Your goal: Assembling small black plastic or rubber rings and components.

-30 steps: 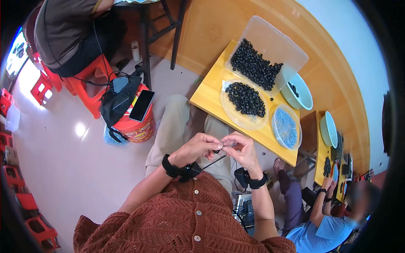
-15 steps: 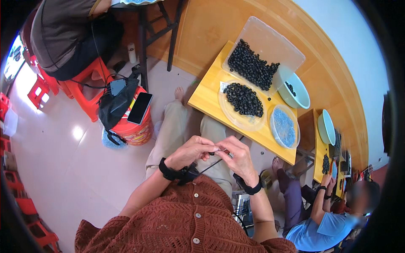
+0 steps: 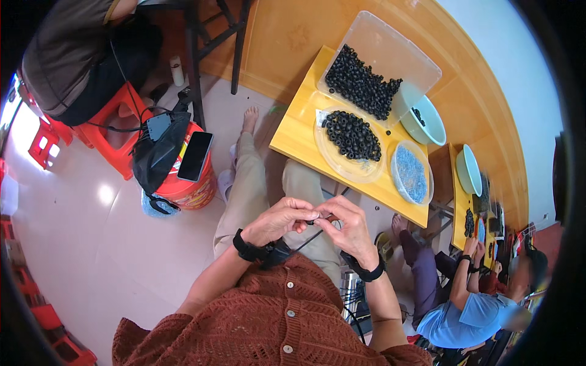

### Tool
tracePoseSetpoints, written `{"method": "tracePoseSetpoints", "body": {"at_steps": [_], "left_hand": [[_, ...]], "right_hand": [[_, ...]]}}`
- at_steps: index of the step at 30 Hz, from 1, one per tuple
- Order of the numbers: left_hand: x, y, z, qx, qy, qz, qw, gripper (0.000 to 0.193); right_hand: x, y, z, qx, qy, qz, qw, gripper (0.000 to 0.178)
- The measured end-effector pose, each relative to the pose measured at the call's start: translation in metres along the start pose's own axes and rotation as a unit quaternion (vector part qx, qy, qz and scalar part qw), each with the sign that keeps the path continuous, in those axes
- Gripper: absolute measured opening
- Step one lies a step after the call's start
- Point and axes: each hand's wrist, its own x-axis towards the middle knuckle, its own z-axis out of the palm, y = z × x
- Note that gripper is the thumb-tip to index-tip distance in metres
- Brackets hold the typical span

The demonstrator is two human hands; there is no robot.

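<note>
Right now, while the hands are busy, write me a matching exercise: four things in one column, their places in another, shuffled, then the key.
Things:
1. Small black piece
2. Phone
3. Blue granules
4. Nearer pale green bowl

Places:
A. In a round clear dish on the yellow table
B. By the right side of the clear box
C. At the fingers of the left hand and right hand
D. On the red bucket

Right pairs: 1-C, 2-D, 3-A, 4-B
</note>
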Motion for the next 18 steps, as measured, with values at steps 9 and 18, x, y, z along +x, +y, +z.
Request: {"method": "tracePoseSetpoints", "body": {"at_steps": [9, 18], "left_hand": [[-0.009, 0.002, -0.017, -0.029, 0.038, 0.008, 0.999, 0.013], [-0.009, 0.006, -0.015, -0.041, 0.071, 0.021, 0.996, 0.016]], "right_hand": [[0.018, -0.005, 0.008, -0.005, -0.037, -0.016, 0.999, 0.016], [0.016, -0.002, 0.004, -0.044, -0.018, -0.025, 0.999, 0.012]]}}
